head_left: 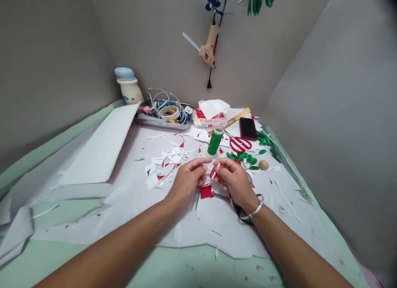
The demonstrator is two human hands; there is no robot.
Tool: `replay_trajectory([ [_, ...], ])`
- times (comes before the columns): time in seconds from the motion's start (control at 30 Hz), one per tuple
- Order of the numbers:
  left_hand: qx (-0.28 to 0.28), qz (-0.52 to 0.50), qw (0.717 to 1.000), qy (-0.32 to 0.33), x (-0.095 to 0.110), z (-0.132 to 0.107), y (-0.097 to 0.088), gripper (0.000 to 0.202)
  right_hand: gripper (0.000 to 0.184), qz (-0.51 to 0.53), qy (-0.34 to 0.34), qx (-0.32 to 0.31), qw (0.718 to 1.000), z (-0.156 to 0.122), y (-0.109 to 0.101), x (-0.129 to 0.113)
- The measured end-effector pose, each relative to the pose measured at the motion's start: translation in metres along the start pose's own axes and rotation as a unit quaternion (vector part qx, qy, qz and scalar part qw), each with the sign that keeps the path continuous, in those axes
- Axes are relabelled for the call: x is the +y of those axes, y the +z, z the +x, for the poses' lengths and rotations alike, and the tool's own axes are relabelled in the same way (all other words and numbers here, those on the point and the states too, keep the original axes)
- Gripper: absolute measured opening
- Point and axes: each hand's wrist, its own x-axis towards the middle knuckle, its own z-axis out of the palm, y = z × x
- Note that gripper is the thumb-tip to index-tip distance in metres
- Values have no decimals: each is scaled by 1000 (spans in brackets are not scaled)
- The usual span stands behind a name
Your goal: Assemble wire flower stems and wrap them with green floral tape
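Observation:
My right hand [234, 178] pinches a small red strip with a white edge [213, 171] between thumb and fingertips. My left hand [188, 178] is close beside it, fingers curled and thumb near the index finger; whatever it may hold is too small to make out. Below the hands lies a red square piece [205, 192] on the white paper, with metal tool tips next to it, partly hidden. A spool of green thread [215, 141] stands upright just beyond my fingers. Green leaf-shaped pieces [246, 158] and a small tan ball [263, 165] lie right of it.
Red-handled scissors [240, 144], a phone [248, 128] and a tissue pack [210, 117] lie behind. A metal tray [164, 123] holds tape and wires near a blue-capped bottle [128, 86]. White and red scraps [172, 155] litter the left; a glue gun [209, 46] hangs on the wall.

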Motion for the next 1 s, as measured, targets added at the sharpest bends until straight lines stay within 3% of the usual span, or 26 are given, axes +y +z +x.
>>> replay_trajectory([
  [0.3,-12,9,1000,10,-1,-1,3,33,18,-32,9,20,999,0,1,-5],
  [0.53,0,-22,1000,2,-7,2,1,13,20,-32,21,26,999,2,2,-4],
  [1.0,15,4,1000,-22,1,-5,7,22,19,-1,17,21,1000,4,0,0],
])
